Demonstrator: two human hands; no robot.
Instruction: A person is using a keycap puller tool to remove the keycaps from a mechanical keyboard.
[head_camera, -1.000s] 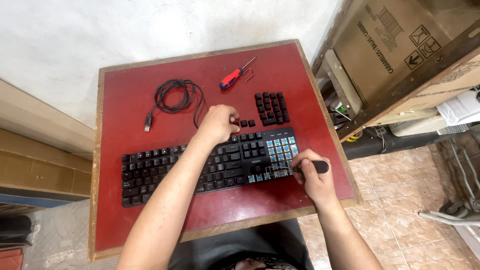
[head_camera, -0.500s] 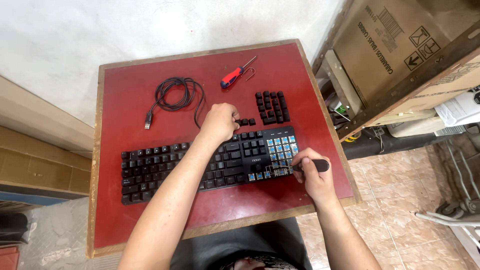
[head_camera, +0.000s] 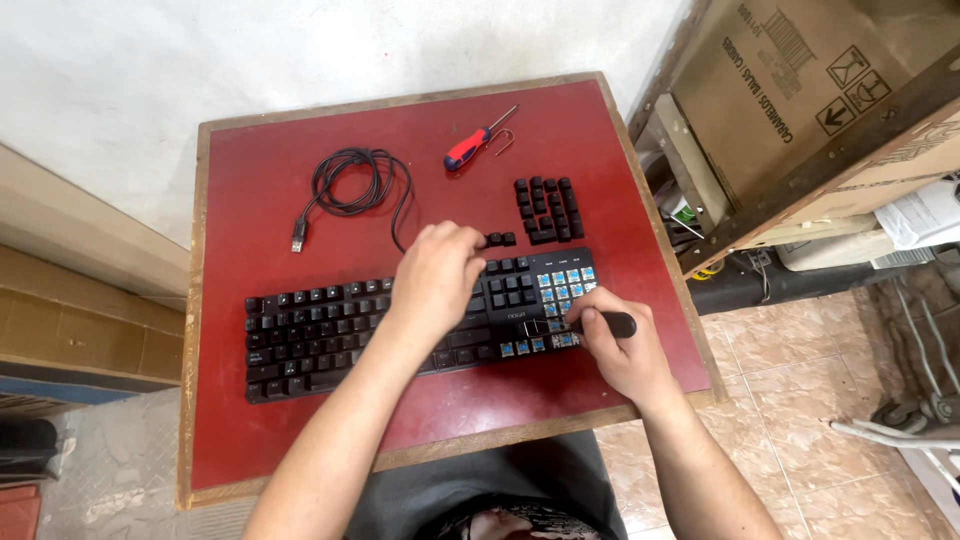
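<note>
The left hand (head_camera: 437, 275) rested, fingers curled and holding nothing, on a black plastic keyboard (head_camera: 330, 330); the right hand (head_camera: 615, 345) gripped a black-handled tool (head_camera: 612, 323) beside exposed blue switches (head_camera: 562, 290).

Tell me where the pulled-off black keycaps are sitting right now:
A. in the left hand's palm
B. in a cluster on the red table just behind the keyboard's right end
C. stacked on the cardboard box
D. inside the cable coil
B: the loose black keycaps lie grouped on the red table, behind the keyboard end where blue switches are bared, right of the cable.
</note>
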